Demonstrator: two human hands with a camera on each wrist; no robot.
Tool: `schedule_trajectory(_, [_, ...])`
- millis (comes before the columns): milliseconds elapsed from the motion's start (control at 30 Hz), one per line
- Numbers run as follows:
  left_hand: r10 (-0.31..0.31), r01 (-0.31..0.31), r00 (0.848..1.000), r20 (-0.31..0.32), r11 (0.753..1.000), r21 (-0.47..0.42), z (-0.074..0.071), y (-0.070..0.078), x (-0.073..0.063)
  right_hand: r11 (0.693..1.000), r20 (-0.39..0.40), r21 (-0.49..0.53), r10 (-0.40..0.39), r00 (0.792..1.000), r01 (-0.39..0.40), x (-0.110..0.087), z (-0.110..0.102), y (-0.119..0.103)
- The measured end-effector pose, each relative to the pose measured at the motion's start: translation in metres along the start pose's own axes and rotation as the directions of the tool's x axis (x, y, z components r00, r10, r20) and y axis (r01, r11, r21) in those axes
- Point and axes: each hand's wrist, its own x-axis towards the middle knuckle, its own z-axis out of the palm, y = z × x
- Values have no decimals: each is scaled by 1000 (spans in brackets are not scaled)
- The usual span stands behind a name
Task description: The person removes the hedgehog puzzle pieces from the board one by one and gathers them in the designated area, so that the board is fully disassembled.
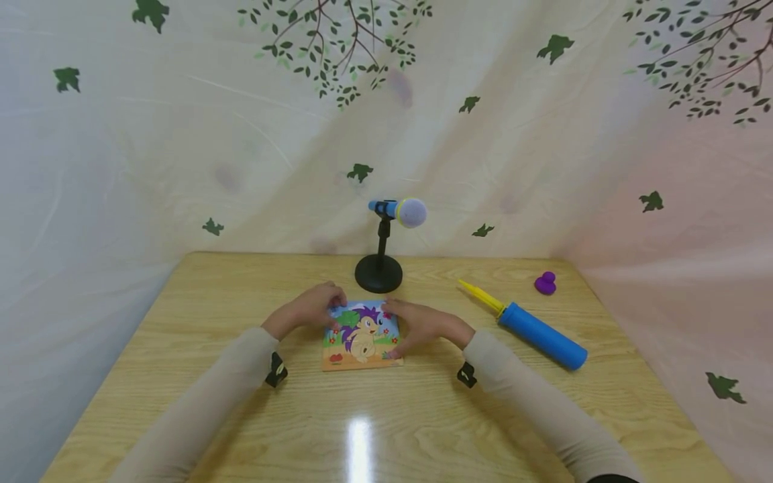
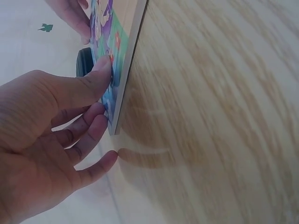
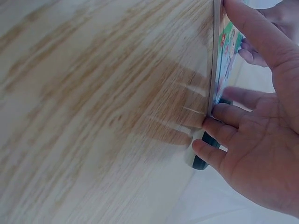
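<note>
A flat picture board (image 1: 362, 339) with a purple-spined hedgehog on it lies on the wooden table between the two hands. At its far left corner, the left hand (image 1: 314, 305) holds it, the thumb (image 2: 103, 70) on the printed face and bent fingers at the edge. The right hand (image 1: 423, 325) spans the right side of the board. Its thumb (image 3: 254, 30) lies along the near right corner, while the fingers reach to the far right corner, fairly straight. The fingertips of both hands touch or overlap the board's edge in the wrist views.
Behind the board stands a blue toy microphone (image 1: 413, 212) on a black round-based stand (image 1: 378, 274). To the right lie a blue hand pump (image 1: 543, 335) with a yellow nozzle and a small purple knobbed piece (image 1: 546, 284). A leaf-printed cloth (image 1: 290, 154) hangs behind the table (image 1: 241, 282).
</note>
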Motion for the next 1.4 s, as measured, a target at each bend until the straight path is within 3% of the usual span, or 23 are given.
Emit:
schedule_trajectory(400, [-6, 5, 1000, 29, 1000, 25, 0, 2, 2, 1000, 33, 19, 10, 999, -11, 0, 2, -1])
schedule_trajectory(700, [-18, 17, 999, 45, 1000, 20, 3, 4, 5, 999, 30, -16, -41, 999, 41, -2, 3, -8])
schedule_trajectory(1133, [21, -22, 999, 31, 1000, 17, -4, 4, 4, 996, 62, -82, -26, 998, 31, 4, -2, -15])
schedule_trajectory(1400, [-4, 5, 999, 53, 1000, -18, -6, 3, 7, 997, 70, -82, -12, 997, 17, 4, -5, -21])
